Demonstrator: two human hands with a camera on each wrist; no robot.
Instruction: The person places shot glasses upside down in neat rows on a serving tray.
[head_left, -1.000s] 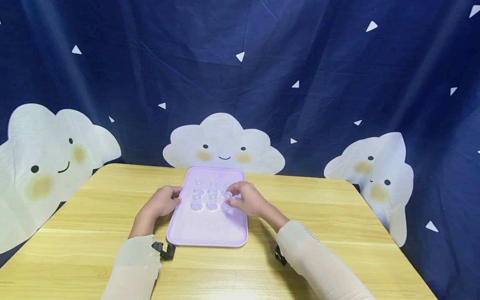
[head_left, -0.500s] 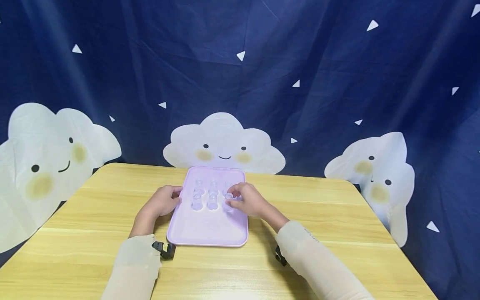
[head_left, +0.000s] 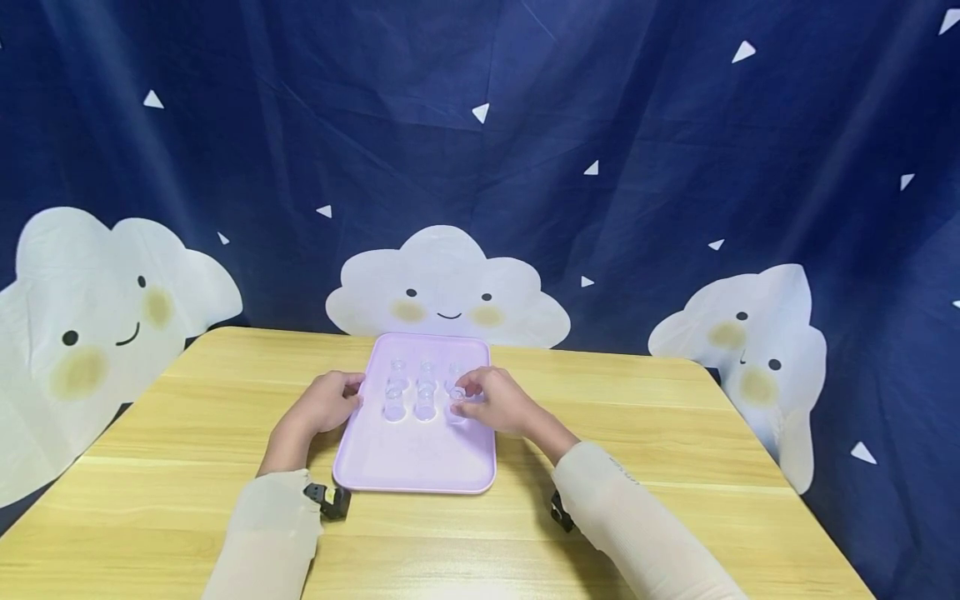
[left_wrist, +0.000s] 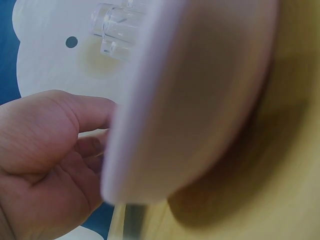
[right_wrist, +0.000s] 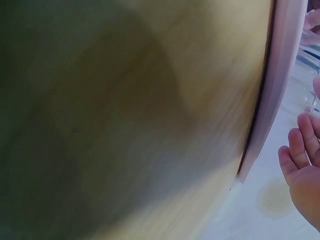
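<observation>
Apparently unlabelled clear cups (head_left: 424, 392) on lilac tray (head_left: 420, 467), right hand (head_left: 495, 402) pinching one

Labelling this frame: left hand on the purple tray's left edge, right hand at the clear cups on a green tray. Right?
Not quite: the tray is purple, not green, as the head view shows. The rest holds: left hand on its left edge, right hand at the clear cups.
</observation>
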